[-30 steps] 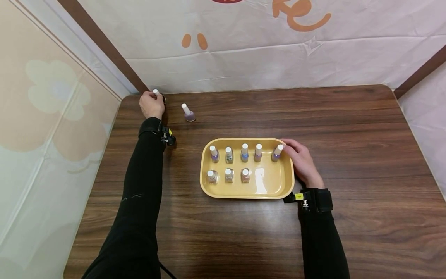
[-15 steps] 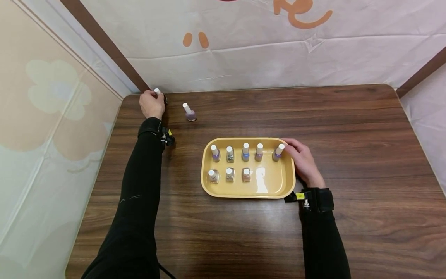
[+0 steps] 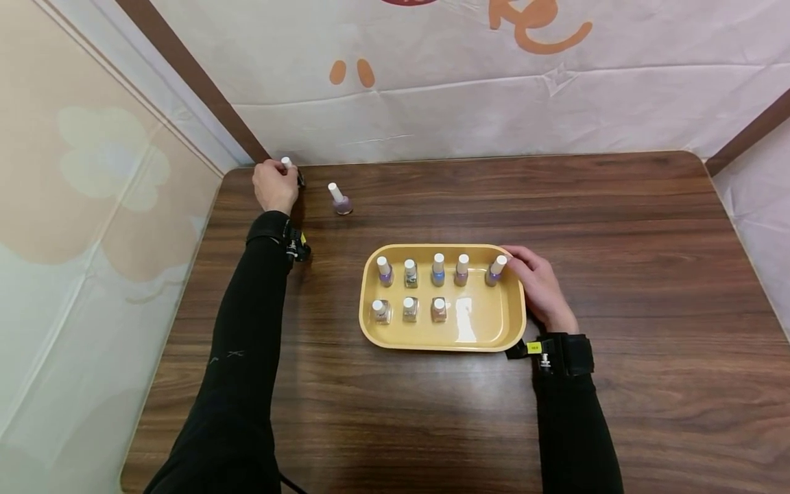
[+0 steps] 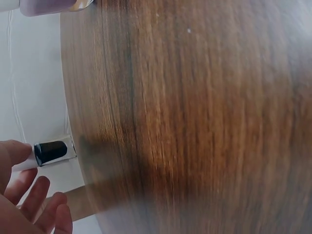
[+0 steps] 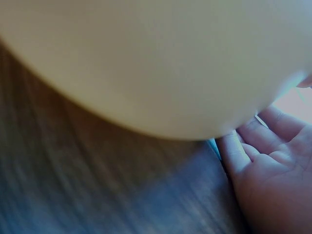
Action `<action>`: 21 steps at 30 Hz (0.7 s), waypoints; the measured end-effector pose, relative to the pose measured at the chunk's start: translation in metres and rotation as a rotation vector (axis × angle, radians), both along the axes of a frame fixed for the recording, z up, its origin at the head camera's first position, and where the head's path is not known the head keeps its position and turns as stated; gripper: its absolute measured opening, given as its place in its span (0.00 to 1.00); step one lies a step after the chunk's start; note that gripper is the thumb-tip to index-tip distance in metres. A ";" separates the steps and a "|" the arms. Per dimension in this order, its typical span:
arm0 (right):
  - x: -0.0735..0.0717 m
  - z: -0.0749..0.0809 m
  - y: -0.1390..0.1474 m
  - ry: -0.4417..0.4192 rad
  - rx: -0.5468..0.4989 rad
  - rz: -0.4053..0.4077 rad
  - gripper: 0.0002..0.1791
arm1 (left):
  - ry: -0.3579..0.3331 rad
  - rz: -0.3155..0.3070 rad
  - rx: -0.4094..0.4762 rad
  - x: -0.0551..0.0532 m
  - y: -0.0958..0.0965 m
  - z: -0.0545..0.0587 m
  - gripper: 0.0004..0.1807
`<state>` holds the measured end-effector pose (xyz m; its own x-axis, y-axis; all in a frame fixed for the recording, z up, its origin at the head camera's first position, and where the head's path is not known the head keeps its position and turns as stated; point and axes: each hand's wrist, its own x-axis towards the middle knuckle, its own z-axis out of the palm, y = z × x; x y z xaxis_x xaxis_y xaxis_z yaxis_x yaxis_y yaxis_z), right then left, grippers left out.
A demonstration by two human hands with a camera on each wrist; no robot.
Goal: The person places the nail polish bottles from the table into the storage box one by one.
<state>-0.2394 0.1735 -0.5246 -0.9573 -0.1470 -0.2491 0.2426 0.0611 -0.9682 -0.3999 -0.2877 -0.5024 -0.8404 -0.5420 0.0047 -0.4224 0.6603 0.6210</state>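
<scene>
In the head view my left hand (image 3: 276, 186) is at the table's far left corner. Its thumb and forefinger pinch the white cap of a nail polish bottle (image 4: 52, 152) with black polish, seen in the left wrist view; the other fingers are loosely bent. A mauve nail polish bottle (image 3: 342, 204) stands alone to the right of that hand. My right hand (image 3: 543, 291) holds the right end of a yellow tray (image 3: 487, 336), thumb at the rim and fingers against the outer side. Several white-capped nail polish bottles stand in two rows in the tray, including a blue one (image 3: 438, 276).
The wooden table (image 3: 642, 274) ends at a pale printed sheet (image 3: 444, 116) behind and another pale sheet (image 3: 105, 226) on the left. A brown strip (image 3: 204, 89) runs up from the far left corner. A dark cable (image 3: 290, 482) hangs by the left sleeve.
The head view has shifted slightly, so everything appears a little further right. Both hands keep their hold on the bottle and the tray; the bottles in the tray stay as they were.
</scene>
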 end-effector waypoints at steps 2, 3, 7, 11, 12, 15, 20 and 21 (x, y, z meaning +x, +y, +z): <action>-0.001 0.000 0.000 -0.001 -0.015 -0.001 0.19 | 0.006 -0.010 -0.014 0.000 0.000 0.001 0.19; -0.001 0.000 0.001 -0.003 -0.026 -0.001 0.19 | 0.011 -0.015 -0.023 0.000 0.000 0.002 0.19; -0.002 0.000 0.002 -0.007 -0.065 0.003 0.19 | 0.016 -0.037 -0.045 0.001 -0.001 0.004 0.19; -0.003 -0.001 0.002 -0.015 -0.059 0.000 0.19 | 0.014 -0.064 -0.047 0.004 -0.001 0.005 0.20; -0.004 -0.001 0.003 -0.016 -0.059 0.001 0.19 | 0.015 -0.069 -0.043 0.006 -0.001 0.005 0.20; -0.005 -0.001 0.003 -0.019 -0.068 0.002 0.18 | 0.014 -0.081 -0.040 0.008 -0.002 0.004 0.20; -0.007 -0.001 0.004 -0.009 -0.084 0.001 0.15 | 0.017 -0.092 -0.038 0.011 -0.003 0.004 0.21; -0.007 -0.001 0.004 -0.009 -0.087 -0.001 0.15 | 0.020 -0.095 -0.041 0.011 -0.003 0.004 0.21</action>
